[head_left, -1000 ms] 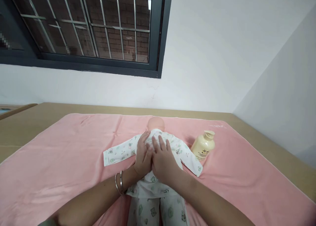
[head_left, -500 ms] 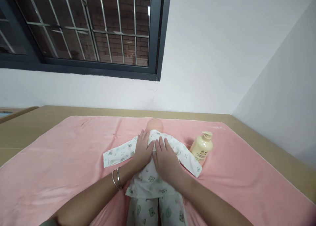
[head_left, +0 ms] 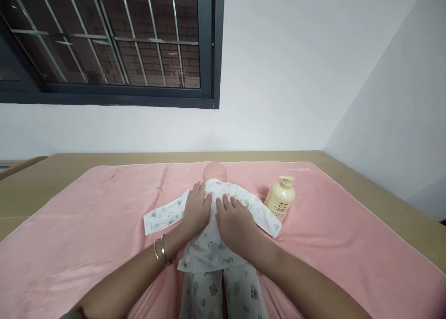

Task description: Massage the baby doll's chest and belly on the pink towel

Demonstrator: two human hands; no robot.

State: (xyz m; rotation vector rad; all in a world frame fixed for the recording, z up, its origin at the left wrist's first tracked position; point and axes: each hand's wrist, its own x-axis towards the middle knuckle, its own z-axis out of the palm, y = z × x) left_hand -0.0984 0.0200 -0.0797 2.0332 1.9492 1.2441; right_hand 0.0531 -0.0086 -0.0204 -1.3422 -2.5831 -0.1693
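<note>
A baby doll [head_left: 214,172] lies on a pink blanket, its bare head away from me. It wears a white long-sleeved top [head_left: 205,249] and matching trousers [head_left: 240,291] printed with green bears. My left hand [head_left: 197,209] rests flat on the upper left of the top, fingers stretched toward the doll's shoulder. My right hand [head_left: 237,223] lies flat on the right side of the chest area, fingers extended. A narrow strip of fabric shows between the two hands. Neither hand grips anything. Two silver bangles [head_left: 162,250] circle my left wrist.
A pale yellow pump bottle [head_left: 279,197] stands beside the doll's right-hand sleeve. The pink blanket [head_left: 97,226] covers most of a wooden surface [head_left: 362,189]. Behind it rises a white wall [head_left: 278,77] with a barred, dark-framed window [head_left: 139,96].
My hands have slid slightly apart on the top, the left one outward to the left. The camera view has shifted a little. The doll and bottle stay in place.
</note>
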